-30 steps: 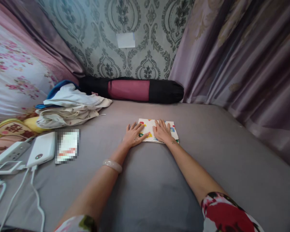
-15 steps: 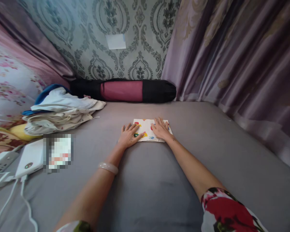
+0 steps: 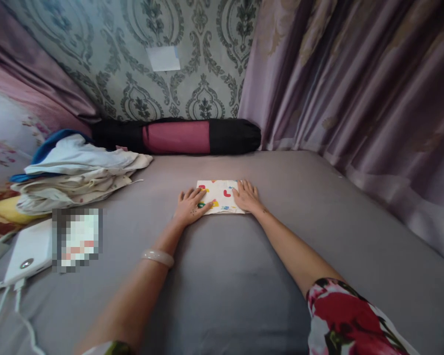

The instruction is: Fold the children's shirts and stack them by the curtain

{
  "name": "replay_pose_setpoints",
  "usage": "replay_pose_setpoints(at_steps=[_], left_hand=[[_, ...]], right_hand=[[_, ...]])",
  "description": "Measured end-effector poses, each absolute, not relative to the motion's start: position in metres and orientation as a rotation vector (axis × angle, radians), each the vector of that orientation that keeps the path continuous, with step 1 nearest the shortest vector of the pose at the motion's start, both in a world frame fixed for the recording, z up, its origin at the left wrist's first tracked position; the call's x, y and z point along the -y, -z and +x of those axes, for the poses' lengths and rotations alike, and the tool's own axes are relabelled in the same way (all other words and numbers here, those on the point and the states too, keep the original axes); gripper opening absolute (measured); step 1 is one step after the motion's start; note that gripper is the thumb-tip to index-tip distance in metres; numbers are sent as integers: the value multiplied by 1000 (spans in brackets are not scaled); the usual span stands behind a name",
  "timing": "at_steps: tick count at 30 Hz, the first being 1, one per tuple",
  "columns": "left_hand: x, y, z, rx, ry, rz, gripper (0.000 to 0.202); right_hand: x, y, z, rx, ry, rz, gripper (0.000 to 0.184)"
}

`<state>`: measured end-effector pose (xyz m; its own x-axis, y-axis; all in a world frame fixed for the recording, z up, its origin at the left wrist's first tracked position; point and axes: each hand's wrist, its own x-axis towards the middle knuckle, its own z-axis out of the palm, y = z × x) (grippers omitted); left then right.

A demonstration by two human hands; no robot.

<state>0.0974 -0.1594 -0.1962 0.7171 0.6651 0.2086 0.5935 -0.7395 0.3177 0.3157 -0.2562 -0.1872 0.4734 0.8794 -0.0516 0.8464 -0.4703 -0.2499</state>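
A small folded piece of white cloth (image 3: 222, 198) with red, yellow, green and blue prints lies flat on the grey sheet (image 3: 222, 276). My left hand (image 3: 193, 204) rests palm down over its left edge, fingers spread. At the opposite end, my right hand (image 3: 247, 196) lies flat on the right edge, its fingers stretched out and slightly apart. Both hands touch the cloth from above, and neither grips it. The printed middle shows between them, while the parts under my palms are hidden.
Along the wall lies a long black and maroon roll bag (image 3: 177, 137). To the left are piled clothes (image 3: 85, 170), a white power bank (image 3: 31, 249) with cables, and a blurred-out item (image 3: 79, 239). Purple curtains (image 3: 318, 84) hang along the right side.
My right hand has slid outward to the cloth's right edge, uncovering more of the print. My left hand stays on the left edge. The whole view has shifted slightly.
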Motion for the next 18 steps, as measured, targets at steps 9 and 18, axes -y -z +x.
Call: replay_pose_setpoints(at_steps=[9,18], left_hand=[[142,183,102,-1226,-451,2416,48],[136,161,122,-1671,-120,2171,33]], right_hand=[[273,159,370,768,-577,-2309,33],[277,163,377,577,-863,-2328,16]])
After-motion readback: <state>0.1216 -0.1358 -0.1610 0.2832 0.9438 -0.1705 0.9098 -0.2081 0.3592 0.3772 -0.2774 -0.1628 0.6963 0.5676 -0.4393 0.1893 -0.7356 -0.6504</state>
